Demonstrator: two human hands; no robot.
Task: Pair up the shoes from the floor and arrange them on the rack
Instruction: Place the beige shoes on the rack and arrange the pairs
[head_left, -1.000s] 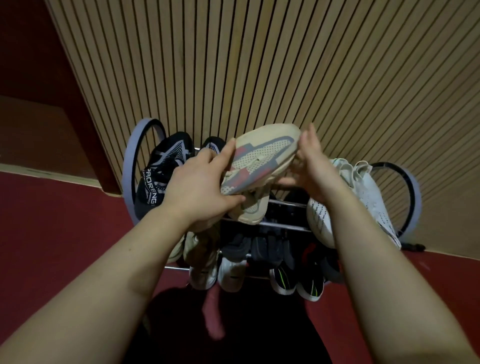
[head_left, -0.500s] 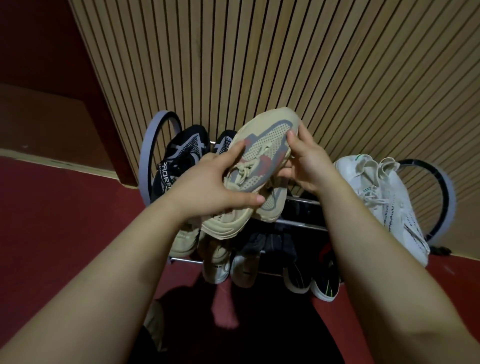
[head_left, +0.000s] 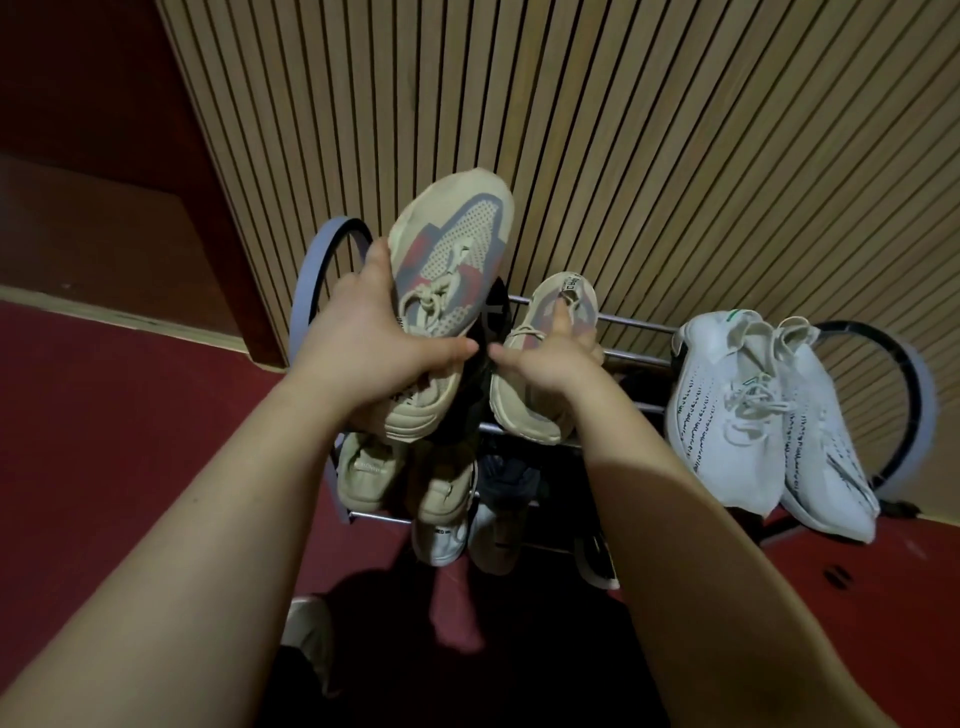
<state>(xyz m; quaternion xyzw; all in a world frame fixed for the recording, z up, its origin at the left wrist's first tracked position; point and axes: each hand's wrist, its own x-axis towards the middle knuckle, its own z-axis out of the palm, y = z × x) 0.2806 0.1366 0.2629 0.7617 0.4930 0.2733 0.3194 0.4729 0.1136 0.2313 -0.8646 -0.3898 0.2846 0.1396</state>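
The left hand (head_left: 363, 353) is gripping the raised beige sneaker (head_left: 452, 249) around its midfoot, fingers (head_left: 452, 348) wrapping the laces, toe pointing up along the slatted wall (head_left: 675, 156). The right hand (head_left: 540, 364) is holding its mate (head_left: 519, 408), which is sitting on the rack (head_left: 634, 358) directly beneath those fingers, the index finger reaching toward the collar and the others curling over the far side. The step looks to be seating the second shoe of the pair, so the right fingers should be keeping the mate steady while the left fingers are tipping the raised sneaker level and lowering it just to their own right, touching the mate and facing the same way. Both rails need to be under the sole, or the toe may be dropping through. The white pair (head_left: 743, 415) is lying well right of the right fingers.
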